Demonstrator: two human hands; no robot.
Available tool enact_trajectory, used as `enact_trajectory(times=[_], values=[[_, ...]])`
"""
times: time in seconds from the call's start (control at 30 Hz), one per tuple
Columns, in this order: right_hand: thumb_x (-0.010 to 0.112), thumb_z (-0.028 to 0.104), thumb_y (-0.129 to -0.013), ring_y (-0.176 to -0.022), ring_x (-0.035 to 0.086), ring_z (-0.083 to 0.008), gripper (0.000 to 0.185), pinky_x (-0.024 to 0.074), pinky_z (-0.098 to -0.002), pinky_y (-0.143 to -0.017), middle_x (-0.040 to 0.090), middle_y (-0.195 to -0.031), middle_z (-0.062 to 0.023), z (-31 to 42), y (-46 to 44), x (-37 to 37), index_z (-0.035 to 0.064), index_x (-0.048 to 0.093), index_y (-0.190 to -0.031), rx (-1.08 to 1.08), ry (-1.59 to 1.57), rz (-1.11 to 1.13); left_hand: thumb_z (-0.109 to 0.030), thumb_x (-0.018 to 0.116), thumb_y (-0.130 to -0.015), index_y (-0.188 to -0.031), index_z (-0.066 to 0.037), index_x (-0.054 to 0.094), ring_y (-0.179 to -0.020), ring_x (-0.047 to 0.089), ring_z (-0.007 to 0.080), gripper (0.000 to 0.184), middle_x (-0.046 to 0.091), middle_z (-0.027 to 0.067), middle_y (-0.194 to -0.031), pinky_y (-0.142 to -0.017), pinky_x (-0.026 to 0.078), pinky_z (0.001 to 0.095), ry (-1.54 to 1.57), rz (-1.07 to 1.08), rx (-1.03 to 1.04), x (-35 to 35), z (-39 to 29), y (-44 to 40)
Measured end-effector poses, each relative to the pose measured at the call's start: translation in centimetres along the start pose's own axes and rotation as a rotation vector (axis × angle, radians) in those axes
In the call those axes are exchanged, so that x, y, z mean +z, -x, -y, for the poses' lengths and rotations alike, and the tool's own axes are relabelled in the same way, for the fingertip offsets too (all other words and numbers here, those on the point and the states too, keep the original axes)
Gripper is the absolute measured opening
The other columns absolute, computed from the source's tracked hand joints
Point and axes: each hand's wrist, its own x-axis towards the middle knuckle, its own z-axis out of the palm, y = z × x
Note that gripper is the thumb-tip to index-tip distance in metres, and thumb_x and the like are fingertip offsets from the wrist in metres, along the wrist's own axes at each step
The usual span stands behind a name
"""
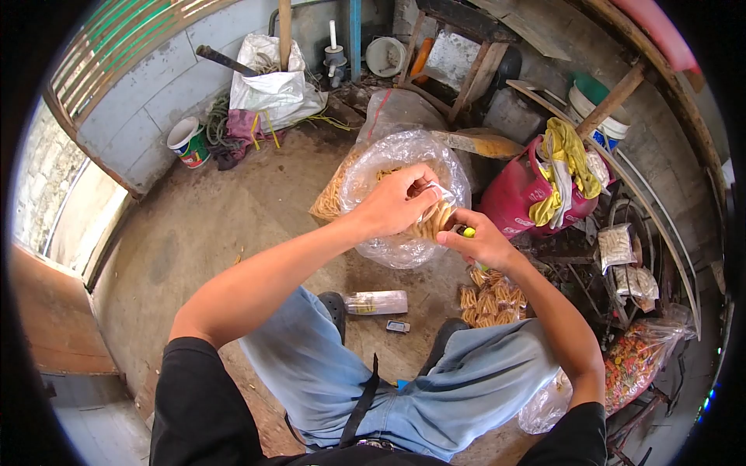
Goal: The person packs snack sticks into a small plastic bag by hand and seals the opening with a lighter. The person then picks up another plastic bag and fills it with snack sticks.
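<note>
My left hand (398, 203) pinches the gathered top of a small clear packet (432, 224) filled with pale stick-shaped snacks. Close by on the right, my right hand (475, 239) has its fingers closed round a small yellow-green object (467, 232), beside the packet's lower edge. Both hands are over a large open clear plastic bag (396, 252) that holds more of the snacks. Several filled packets (493, 299) lie in a pile on the floor near my right knee. A stack of flat clear bags (376, 303) rests between my feet.
A small blue-and-white box (398, 327) lies on the floor. At the right stand a dark pink drum (517, 190) with yellow cloth (567, 167) and a bag of colourful snacks (637, 361). White sack (280, 97) and paint bucket (189, 143) are at the back left.
</note>
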Motion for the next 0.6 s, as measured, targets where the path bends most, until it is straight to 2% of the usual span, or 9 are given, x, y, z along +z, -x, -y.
enact_trajectory(times=[0.1,0.27,0.33,0.4,0.53,0.6], values=[[0.068,0.033,-0.085,-0.053,0.045,-0.0039,0.032,0.0354,-0.0216,-0.046,0.053,-0.066,0.0039,-0.3,-0.2,0.2,0.0059,0.062,-0.100,0.023,0.051,0.018,-0.017,0.060,-0.089,-0.095,-0.001,0.055,-0.074,0.054,0.0101,0.017,0.059,0.0035,-0.080,-0.069,0.046,0.0272,0.058,-0.019,-0.003,0.2,0.2,-0.2],[0.066,0.028,-0.087,-0.053,0.044,-0.0027,0.027,0.0354,-0.0209,-0.047,0.055,-0.069,0.0054,-0.7,-0.8,-0.2,0.0066,0.066,-0.104,-0.046,-0.032,-0.079,-0.020,0.063,-0.088,-0.097,-0.002,0.056,-0.076,0.056,0.0115,0.021,0.060,0.0050,-0.085,-0.071,0.047,0.0280,0.061,-0.006,-0.028,0.2,1.2,-0.3],[0.065,0.026,-0.087,-0.050,0.045,-0.0034,0.023,0.0357,-0.0210,-0.045,0.053,-0.064,0.0046,-1.0,-1.0,-1.0,0.0059,0.064,-0.100,-0.059,-0.050,-0.126,-0.021,0.064,-0.088,-0.098,-0.002,0.056,-0.076,0.057,0.0121,0.023,0.061,0.0061,-0.088,-0.071,0.048,0.0282,0.058,-0.016,-0.037,0.1,0.7,-0.3],[0.062,0.024,-0.089,-0.046,0.044,-0.0043,0.019,0.0366,-0.0206,-0.044,0.049,-0.058,0.0036,-1.2,-0.9,-2.1,0.0049,0.062,-0.094,-0.007,-0.089,-0.214,-0.019,0.063,-0.090,-0.102,-0.003,0.055,-0.077,0.055,0.0066,0.021,0.058,0.0018,-0.089,-0.068,0.045,0.0230,0.021,-0.080,-0.097,-0.1,0.1,-0.2],[0.064,0.031,-0.087,-0.045,0.044,-0.0053,0.029,0.0342,-0.0226,-0.041,0.049,-0.059,0.0034,-7.2,-1.4,-7.7,0.0051,0.064,-0.100,0.062,-0.042,-0.262,-0.019,0.063,-0.090,-0.105,-0.003,0.054,-0.078,0.058,0.0085,0.025,0.059,0.0035,-0.092,-0.068,0.047,0.0235,-0.051,-0.088,-0.109,-1.8,1.3,-0.8],[0.062,0.035,-0.088,-0.042,0.043,-0.0060,0.031,0.0327,-0.0236,-0.039,0.047,-0.055,0.0026,-11.6,-0.9,-9.6,0.0056,0.065,-0.097,0.130,0.023,-0.399,-0.018,0.063,-0.089,-0.105,-0.002,0.054,-0.078,0.059,0.0099,0.025,0.060,0.0042,-0.094,-0.069,0.048,0.0246,0.032,-0.131,-0.087,-2.4,2.6,-1.1]])
